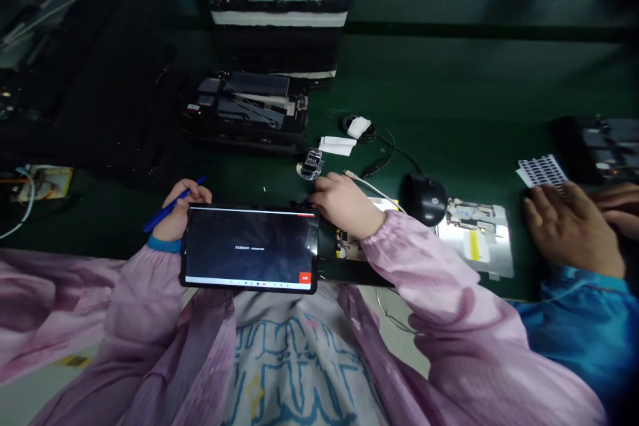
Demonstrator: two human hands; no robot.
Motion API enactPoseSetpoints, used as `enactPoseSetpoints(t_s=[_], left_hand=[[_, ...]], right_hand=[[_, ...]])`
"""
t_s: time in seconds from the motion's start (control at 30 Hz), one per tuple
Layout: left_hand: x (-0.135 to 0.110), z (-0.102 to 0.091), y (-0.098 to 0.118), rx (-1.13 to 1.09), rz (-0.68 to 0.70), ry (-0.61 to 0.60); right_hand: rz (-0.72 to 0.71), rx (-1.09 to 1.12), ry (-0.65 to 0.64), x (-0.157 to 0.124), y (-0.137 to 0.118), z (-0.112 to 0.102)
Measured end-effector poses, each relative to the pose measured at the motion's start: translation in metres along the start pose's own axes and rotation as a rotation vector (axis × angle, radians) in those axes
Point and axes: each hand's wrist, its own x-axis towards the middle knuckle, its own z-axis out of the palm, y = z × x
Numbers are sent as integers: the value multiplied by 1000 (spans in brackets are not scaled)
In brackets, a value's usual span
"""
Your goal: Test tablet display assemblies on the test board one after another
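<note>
A tablet point(252, 246) with a lit, mostly black screen and a red button in its lower right corner is tilted up at the table's front edge. My left hand point(174, 213) is at its upper left corner, fingers curled round a blue pen point(167, 208); the tablet's edge hides part of this hand. At the upper right corner, my right hand point(344, 203) has its fingers drawn together beside a small dark piece point(301, 204). What these fingers hold is hidden. Just beyond them lies a small counter-like device point(312, 161) with a round base.
Stacks of opened tablets point(249, 106) stand at the back and left. Right of my hand are a black HP-marked device point(425, 200), a white cable point(369, 186) and a silver panel point(494, 233). At far right a co-worker's hand point(574, 229) touches a label sheet point(543, 171).
</note>
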Motion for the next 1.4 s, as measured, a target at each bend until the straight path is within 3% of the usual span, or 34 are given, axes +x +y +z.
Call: enactPoseSetpoints(t_s=[0.1,0.27,0.37,0.53,0.77,1.4], left_hand=[[-1,-1,0,18,-10,3],[-1,-3,-2,36,5,-30],[0,-2,-2,38,10,-15],[5,-1,-2,74,24,4],[10,4,-2,122,43,30],[18,3,-4,251,139,74]], right_hand=[[16,140,-114,11,0,0],[188,617,120,-20,4,-19],[212,827,179,-52,-5,-23],[226,773,203,-86,-28,-2],[246,703,392,-96,-48,26],[164,560,299,-96,-48,38]])
